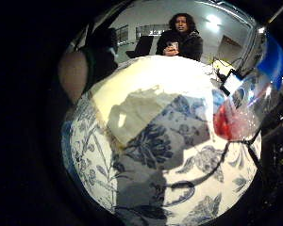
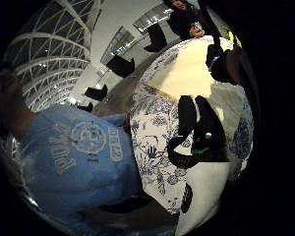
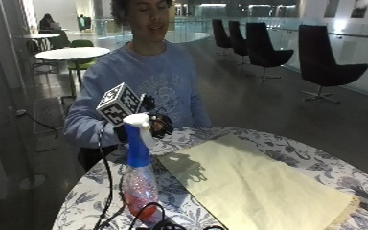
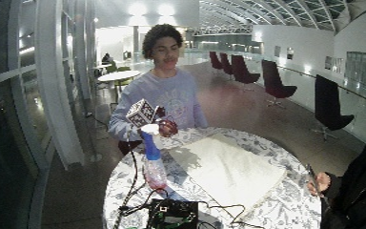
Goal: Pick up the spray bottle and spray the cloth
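A spray bottle (image 3: pixel 139 184) with a white head, blue neck and clear body holding red liquid stands upright at the near left of the round table. My gloved right hand (image 3: pixel 157 125) grips its head from behind, fingers curled around it. Whether the base touches the table I cannot tell. The pale yellow cloth (image 3: pixel 254 184) lies flat to the right of the bottle, its near corner close to the base. In the little finger side palm view the bottle (image 1: pixel 240 115) is close beside the palm, with the cloth (image 1: pixel 146 94) spread below. The wide outside view shows the bottle (image 4: pixel 152 164) and cloth (image 4: pixel 227 167) too.
The table (image 3: pixel 286 146) wears a blue floral tablecloth. A black device with cables (image 4: pixel 170 212) sits at the table's near edge, and one cable (image 3: pixel 104 182) hangs from my hand past the bottle. Dark chairs (image 3: pixel 327 67) stand on the floor behind.
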The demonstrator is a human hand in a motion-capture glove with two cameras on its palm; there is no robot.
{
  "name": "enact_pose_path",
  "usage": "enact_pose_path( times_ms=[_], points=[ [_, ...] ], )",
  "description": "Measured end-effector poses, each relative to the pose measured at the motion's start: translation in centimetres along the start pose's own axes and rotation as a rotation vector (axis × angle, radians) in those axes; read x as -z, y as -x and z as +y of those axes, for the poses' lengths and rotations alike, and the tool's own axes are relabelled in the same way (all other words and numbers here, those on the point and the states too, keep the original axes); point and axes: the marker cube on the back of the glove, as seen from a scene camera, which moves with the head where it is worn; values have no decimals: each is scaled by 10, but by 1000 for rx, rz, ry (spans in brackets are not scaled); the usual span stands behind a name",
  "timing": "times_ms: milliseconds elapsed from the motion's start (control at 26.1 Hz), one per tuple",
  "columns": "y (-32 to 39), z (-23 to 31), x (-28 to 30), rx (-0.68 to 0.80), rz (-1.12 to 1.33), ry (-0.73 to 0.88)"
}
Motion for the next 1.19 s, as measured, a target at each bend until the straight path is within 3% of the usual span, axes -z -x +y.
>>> enact_pose_path(
  times_ms=[383, 1188],
  points=[
    [-8, 5, 8, -34, -6, 0],
    [-88, 11, 70, -385, -111, -55]
  ],
)
